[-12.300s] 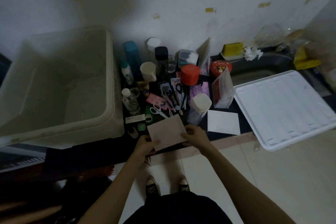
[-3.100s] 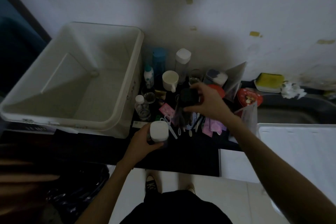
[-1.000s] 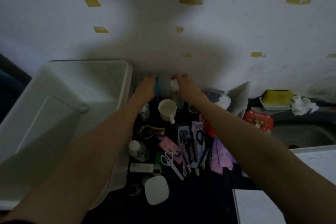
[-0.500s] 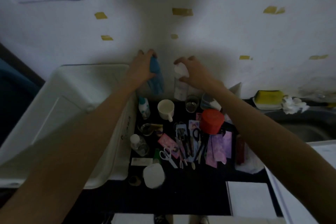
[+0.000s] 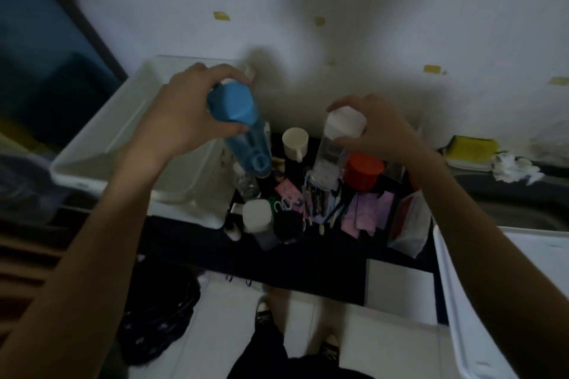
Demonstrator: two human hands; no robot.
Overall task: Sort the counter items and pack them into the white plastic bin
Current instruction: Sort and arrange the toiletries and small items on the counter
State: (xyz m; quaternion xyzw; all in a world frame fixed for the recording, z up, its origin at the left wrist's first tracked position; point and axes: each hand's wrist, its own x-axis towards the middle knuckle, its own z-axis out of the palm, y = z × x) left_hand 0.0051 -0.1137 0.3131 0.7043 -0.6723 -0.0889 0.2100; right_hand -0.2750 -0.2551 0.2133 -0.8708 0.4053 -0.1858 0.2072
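Observation:
My left hand (image 5: 181,115) grips a blue bottle (image 5: 246,138) by its cap, held in the air over the right edge of the white plastic bin (image 5: 101,144). My right hand (image 5: 378,126) grips the white cap of a clear bottle (image 5: 331,151), lifted above the clutter on the dark counter (image 5: 215,249). Below lie a white mug (image 5: 295,140), a red-lidded jar (image 5: 363,171), a white-capped bottle (image 5: 257,220), scissors and pens (image 5: 317,203), and pink packets (image 5: 368,212).
A white lid (image 5: 480,286) lies at the right over the sink edge, with a white square sheet (image 5: 400,286) beside it. A yellow sponge (image 5: 471,148) and crumpled tissue (image 5: 514,168) sit at the back right. The wall rises right behind the counter.
Both hands have lifted their bottles from the back of the counter and drawn them toward me. The blue bottle has swung left to the bin's edge.

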